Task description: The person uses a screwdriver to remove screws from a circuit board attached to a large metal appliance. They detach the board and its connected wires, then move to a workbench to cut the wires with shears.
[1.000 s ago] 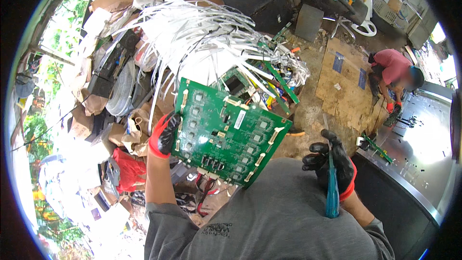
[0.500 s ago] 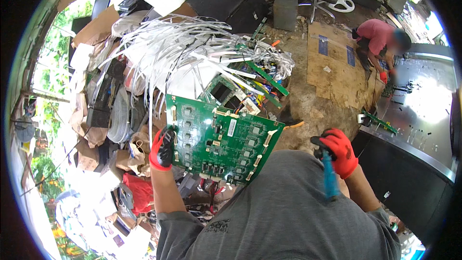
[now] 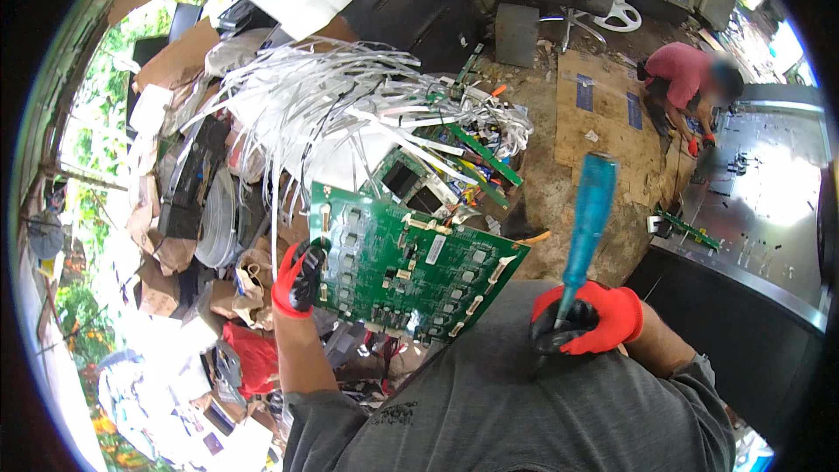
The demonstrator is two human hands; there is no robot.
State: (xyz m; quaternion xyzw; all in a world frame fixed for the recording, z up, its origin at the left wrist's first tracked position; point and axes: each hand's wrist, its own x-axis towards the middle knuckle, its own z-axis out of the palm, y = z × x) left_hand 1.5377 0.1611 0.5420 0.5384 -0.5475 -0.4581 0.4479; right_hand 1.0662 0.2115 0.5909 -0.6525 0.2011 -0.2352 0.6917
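A large green circuit board (image 3: 411,267) with white connectors along its edges is held up, tilted, in front of me. My left hand (image 3: 297,280), in a red glove with black palm, grips the board's left edge. To the right of the board, my right hand (image 3: 587,319), gloved the same way, is closed on a screwdriver (image 3: 591,218) near its metal shaft. The blue translucent handle points up, away from me. The tip is hidden in the fingers. That hand is apart from the board, close to my grey shirt.
White ribbon cables (image 3: 332,96) spill over a heap of boards and wires beyond the board. Mixed scrap and a fan (image 3: 218,218) fill the left side. A person in a pink shirt (image 3: 677,74) bends over a shiny metal panel (image 3: 760,197) at right. Cardboard (image 3: 603,122) covers the floor.
The screwdriver has swung from handle down to handle up in my right hand, which has moved left and nearer to me. The board has shifted slightly right and down.
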